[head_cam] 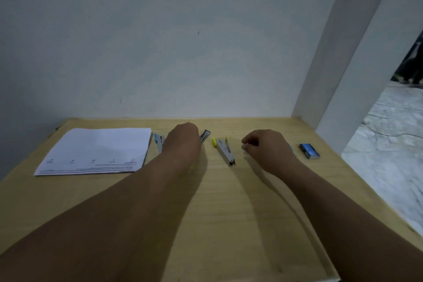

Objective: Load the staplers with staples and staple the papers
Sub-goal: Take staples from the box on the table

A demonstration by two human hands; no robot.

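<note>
- Staplers are seen on a wooden table (229, 213): a yellow stapler (224, 150) lies opened out at the centre, a blue stapler (158, 142) lies at 9 o'clock of it, and a dark stapler (204, 136) shows at 10 o'clock, half hidden.
- Papers (96, 151) are stacked at far 9 o'clock, well apart from the yellow stapler; a blue staple box (309, 150) rests at 3 o'clock.
- The left hand (183, 137) is curled over the dark stapler; whether it is gripped cannot be told.
- The right hand (265, 146) is curled, fingertips pressed together on something small and pale, probably a strip of staples.
- Risk is judged as follows: a thin strip could snap or be dropped if pinched too hard.
- The opened yellow stapler, held by nothing, could be knocked askew by the right hand, so the strip could miss the channel.
</note>
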